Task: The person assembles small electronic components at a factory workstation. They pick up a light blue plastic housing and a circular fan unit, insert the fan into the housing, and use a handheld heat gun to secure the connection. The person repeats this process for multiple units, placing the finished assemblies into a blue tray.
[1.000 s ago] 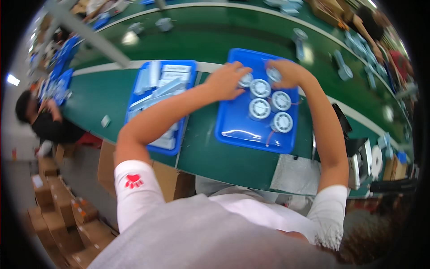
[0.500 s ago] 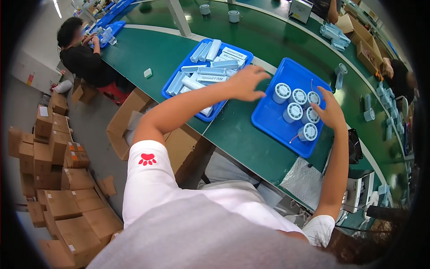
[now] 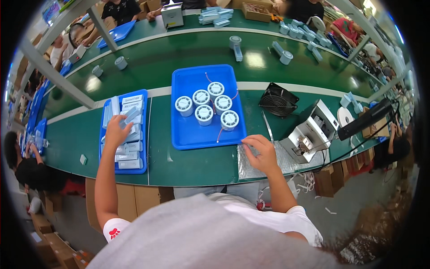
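Note:
My left hand [image 3: 117, 131] is over the blue tray [image 3: 144, 154] on the left, its fingers closed on a light blue handle piece [image 3: 131, 114], which tilts above the others. Several pale blue handle pieces [image 3: 129, 156] fill that tray, some with printing on them. My right hand [image 3: 263, 154] is at the near right corner of a second blue tray [image 3: 186, 140], fingers curved and thumb apart, with nothing visible in it. Several round light blue fan housings [image 3: 204, 114] with white vented tops stand in this second tray, and thin wires stick out from some.
A black fan [image 3: 278, 99], a white bench machine [image 3: 309, 130] and bubble wrap [image 3: 251, 166] lie to the right. Beyond the trays runs a green conveyor [image 3: 179, 51] carrying assembled blue parts [image 3: 236, 48]. Other people work across it. A small pale block [image 3: 83, 159] sits at left.
My view has turned to the right. My left hand has gone down into the left tray and taken hold of a handle piece. My right hand has moved from above the housings to the tray's near corner.

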`<state>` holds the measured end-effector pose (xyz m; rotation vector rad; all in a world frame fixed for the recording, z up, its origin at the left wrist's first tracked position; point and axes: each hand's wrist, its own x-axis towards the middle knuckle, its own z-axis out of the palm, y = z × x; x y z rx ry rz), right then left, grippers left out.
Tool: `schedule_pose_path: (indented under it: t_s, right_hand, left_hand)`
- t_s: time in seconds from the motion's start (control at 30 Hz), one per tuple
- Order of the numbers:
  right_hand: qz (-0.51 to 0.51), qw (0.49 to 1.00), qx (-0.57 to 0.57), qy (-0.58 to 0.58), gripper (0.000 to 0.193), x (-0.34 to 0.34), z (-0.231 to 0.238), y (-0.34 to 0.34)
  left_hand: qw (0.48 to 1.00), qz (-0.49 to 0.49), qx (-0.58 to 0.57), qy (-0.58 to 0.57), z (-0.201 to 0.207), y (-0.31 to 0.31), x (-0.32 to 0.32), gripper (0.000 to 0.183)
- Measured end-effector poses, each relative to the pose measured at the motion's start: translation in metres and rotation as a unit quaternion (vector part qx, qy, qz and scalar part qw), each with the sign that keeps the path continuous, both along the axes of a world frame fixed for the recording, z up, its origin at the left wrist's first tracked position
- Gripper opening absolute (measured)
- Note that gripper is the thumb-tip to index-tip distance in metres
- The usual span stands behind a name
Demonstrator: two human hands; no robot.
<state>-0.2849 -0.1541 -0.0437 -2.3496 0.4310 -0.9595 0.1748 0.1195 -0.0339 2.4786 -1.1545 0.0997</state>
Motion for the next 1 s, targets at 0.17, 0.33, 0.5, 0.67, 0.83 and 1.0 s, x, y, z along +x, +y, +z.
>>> schedule_pose_path:
  t_s: [0.17,0.33,0.5,0.67,0.83,1.0]
  right_hand:
    - [-0.051,0.997,-0.009,0.05,0.035,-0.015,-0.013,0.003]
    - [-0.02,0.996,-0.03,0.08,0.041,-0.022,-0.037,-0.001]
    - [-0.024,0.997,-0.023,0.064,0.043,-0.023,-0.034,0.002]
    - [-0.029,0.998,-0.016,0.046,0.033,-0.032,-0.057,0.005]
    - [-0.042,0.998,0.023,0.037,0.024,-0.031,-0.046,0.01]
    - [-0.063,0.998,-0.011,0.015,0.019,-0.033,-0.052,0.008]
  left_hand:
    - [1.0,0.0,-0.027,0.003,0.003,0.002,-0.006,0.035]
    - [0.998,-0.004,-0.04,-0.04,0.003,0.008,-0.006,0.038]
    - [0.98,0.019,-0.072,-0.185,0.019,0.0,-0.049,0.042]
    - [0.967,-0.065,-0.203,-0.141,0.045,-0.019,-0.173,0.035]
    - [0.952,-0.166,-0.257,0.028,-0.012,-0.05,-0.279,0.027]
    - [0.924,-0.196,-0.279,0.175,-0.038,-0.079,-0.329,0.021]
